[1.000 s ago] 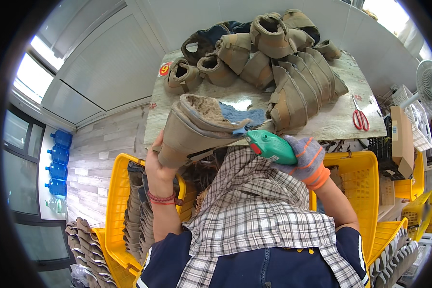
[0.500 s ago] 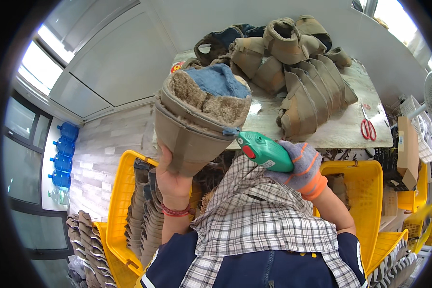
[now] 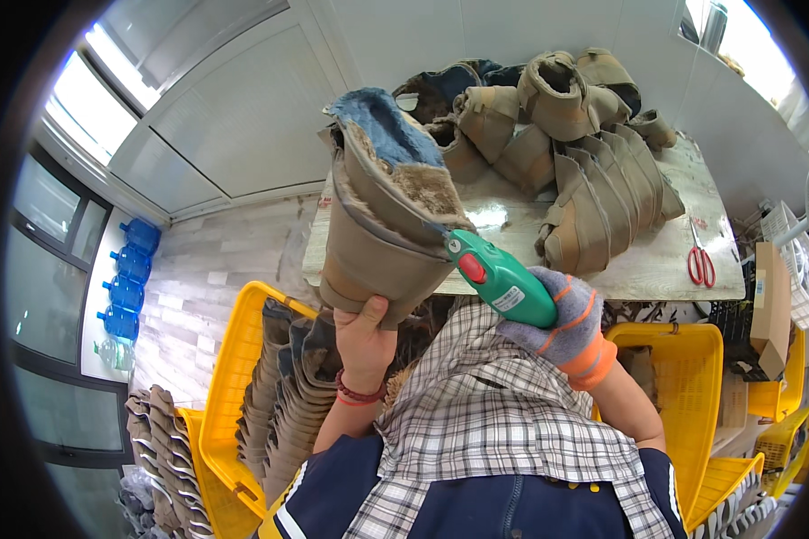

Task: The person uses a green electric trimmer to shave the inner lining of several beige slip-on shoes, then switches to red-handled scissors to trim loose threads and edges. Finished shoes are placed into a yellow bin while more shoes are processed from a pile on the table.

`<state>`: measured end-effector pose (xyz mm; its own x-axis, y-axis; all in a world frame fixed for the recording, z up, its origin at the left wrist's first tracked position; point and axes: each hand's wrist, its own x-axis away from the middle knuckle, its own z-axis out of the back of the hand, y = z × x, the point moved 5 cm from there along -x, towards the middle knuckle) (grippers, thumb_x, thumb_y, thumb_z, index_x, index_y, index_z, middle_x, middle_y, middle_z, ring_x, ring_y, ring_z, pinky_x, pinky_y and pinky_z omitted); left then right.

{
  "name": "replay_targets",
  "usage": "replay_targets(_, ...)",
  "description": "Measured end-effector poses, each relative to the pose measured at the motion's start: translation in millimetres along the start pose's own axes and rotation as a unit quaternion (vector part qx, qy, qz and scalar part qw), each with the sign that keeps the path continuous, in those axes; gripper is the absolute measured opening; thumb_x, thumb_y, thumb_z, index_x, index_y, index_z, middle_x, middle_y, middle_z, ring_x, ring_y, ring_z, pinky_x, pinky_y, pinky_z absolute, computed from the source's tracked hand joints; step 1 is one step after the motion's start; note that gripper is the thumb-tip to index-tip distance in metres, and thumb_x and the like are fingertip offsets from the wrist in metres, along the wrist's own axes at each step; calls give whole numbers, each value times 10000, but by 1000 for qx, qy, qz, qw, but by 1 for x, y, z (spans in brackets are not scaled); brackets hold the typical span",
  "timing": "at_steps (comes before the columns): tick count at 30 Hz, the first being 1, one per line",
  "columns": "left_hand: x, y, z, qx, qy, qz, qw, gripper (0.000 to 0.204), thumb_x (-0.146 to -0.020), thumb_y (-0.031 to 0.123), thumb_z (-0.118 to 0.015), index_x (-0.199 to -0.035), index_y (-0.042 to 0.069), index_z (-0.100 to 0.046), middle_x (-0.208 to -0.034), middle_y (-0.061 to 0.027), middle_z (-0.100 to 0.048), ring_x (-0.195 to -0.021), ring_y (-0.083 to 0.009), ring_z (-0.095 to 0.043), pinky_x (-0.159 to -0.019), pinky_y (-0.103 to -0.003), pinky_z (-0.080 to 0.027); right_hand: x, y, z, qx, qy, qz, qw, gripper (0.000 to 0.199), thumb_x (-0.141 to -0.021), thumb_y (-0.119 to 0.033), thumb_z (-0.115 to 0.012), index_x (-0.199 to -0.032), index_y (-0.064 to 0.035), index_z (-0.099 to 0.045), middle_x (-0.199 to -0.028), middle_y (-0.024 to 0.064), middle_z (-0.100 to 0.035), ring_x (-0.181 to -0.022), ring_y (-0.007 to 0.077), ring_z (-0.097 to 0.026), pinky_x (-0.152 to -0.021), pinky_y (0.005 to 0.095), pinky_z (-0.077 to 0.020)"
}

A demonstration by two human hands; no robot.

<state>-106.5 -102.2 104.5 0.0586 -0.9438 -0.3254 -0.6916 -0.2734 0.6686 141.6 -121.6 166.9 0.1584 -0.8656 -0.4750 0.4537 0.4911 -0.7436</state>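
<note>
My left hand (image 3: 366, 346) is closed on fur-lined brown shoe uppers (image 3: 377, 260), nested one in another and held up tilted in front of me, the thumb on the outside. Brown fleece and a blue lining piece (image 3: 382, 126) show at their top opening. Gloved in grey and orange, my right hand (image 3: 562, 323) is wrapped round green electric scissors (image 3: 503, 278) with a red button. Their tip meets the right edge of the upper's rim; the blades themselves are too small to make out.
More shoe uppers (image 3: 611, 189) are heaped on the table (image 3: 503, 260), near red-handled scissors (image 3: 701, 265). Yellow crates stand left (image 3: 220, 395) and right (image 3: 692, 386) of me, the left one with stacked uppers. Blue water bottles (image 3: 126, 292) line the left wall.
The held uppers have turned and tilted, swinging their opening and blue lining up and left. My left hand has shifted right; the electric scissors' tip stays at the rim.
</note>
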Motion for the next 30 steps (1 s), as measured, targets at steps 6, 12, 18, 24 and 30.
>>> replay_targets(6, -2, -14, 3, -180, -1, -70, 981, 344, -828, -76, -612, -1160, 3, -569, -1113, -76, -619, -995, -174, -591, -890, -317, -463, -6, 5, 1, -18, 31, -18, 999, 505, -657, -299, -828, -1010, -3, -620, -757, 137, -665, -640, 246, -659, -586, 312, -518)
replay_targets(12, 3, -17, -1, -432, -55, -162, 886, 290, -824, -53, -644, -1105, -15, -587, -1052, -66, -632, -936, -162, -591, -834, -282, -455, -7, 9, -1, -68, 42, -83, 993, 524, -673, -313, -824, -1025, 6, -604, -711, 125, -660, -587, 187, -648, -555, 291, -509)
replay_targets(18, 14, -23, 2, -534, -117, -226, 806, 232, -824, -71, -625, -1054, -44, -602, -1028, -101, -629, -824, -163, -604, -662, -276, -502, -10, 3, -3, -82, 43, -105, 990, 539, -692, -339, -815, -1037, 10, -593, -711, 118, -657, -594, 147, -641, -556, 267, -501)
replay_targets(24, 24, -18, 0, -712, -174, -269, 625, 327, -805, -96, -610, -1125, -45, -569, -1119, -124, -593, -1008, -209, -561, -868, -347, -471, -22, 10, -7, -157, 45, -186, 969, 532, -714, -328, -803, -1059, 15, -589, -738, 103, -662, -617, 118, -631, -560, 255, -500)
replay_targets(30, 1, 10, 18, -637, -19, -145, 757, 281, -792, -14, -619, -1071, -39, -593, -1103, -175, -564, -1081, -331, -510, -929, -411, -397, -7, 45, 24, -165, 133, -187, 959, 433, -750, -239, -785, -1038, 16, -584, -782, 38, -641, -646, 64, -572, -563, 211, -474)
